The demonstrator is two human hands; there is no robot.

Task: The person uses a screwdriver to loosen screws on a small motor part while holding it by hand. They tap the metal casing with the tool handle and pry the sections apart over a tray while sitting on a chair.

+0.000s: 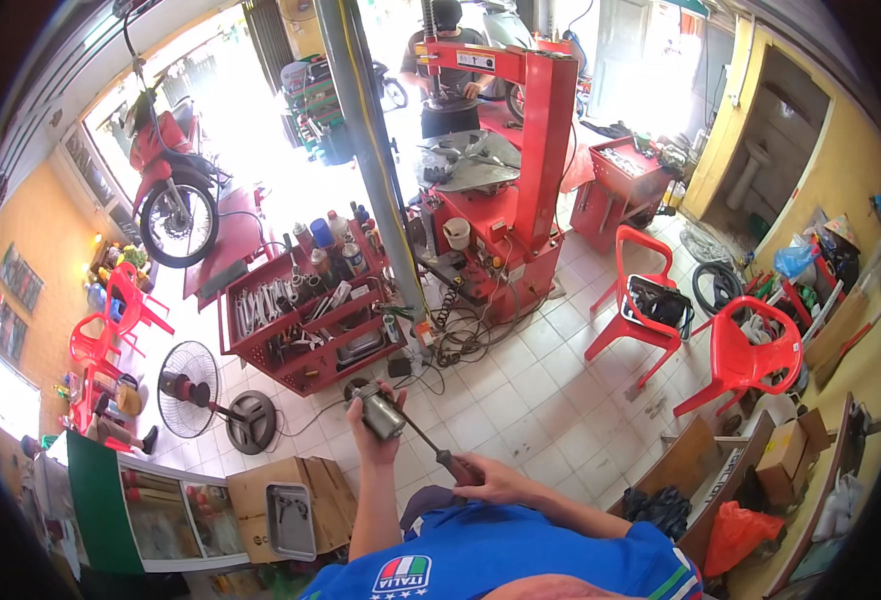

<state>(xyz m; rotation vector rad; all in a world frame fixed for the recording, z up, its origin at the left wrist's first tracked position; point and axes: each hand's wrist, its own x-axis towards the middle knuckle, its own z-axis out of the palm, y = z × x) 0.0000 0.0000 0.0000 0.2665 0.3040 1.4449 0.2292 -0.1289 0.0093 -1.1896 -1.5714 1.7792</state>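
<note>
My left hand [376,445] is closed around a silvery cylindrical metal part [383,418], perhaps a small motor, with a darker end piece at its far end. I cannot tell its exact kind. In my right hand [501,484] is a screwdriver, gripped by its dark red handle [451,463]. The screwdriver's long dark shaft [416,430] points up and left toward the far end of the metal part. Whether its tip touches the part cannot be made out. Both hands are held in front of my body, above the tiled floor.
Ahead stands a red tool cart [291,350] full of wrenches and bottles, beside a grey post [366,150]. A floor fan [189,390] is at left. Beyond is a red tire machine [546,160] with a person [451,85]. Red chairs [751,350] stand right; a metal tray [291,520] lies near left.
</note>
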